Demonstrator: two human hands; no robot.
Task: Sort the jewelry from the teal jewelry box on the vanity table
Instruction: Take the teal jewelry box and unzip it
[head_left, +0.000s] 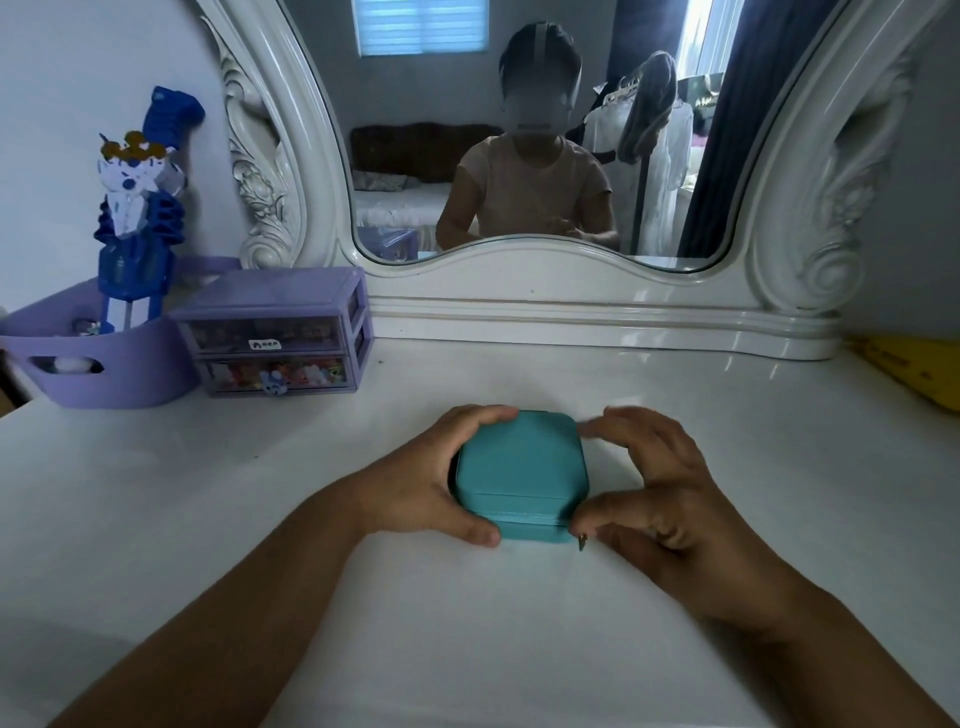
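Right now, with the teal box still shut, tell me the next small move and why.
Probably run the zipper pull around the teal jewelry box with the right hand, while the left hand steadies it. The lid is closed, no jewelry shows, the left hand grips the box's left side, and the right fingertips sit at the pull on the near right corner.

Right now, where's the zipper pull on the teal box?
In the head view, the zipper pull hangs at the near right corner of the closed teal jewelry box, pinched by the right hand; the left hand grips the box's left side.
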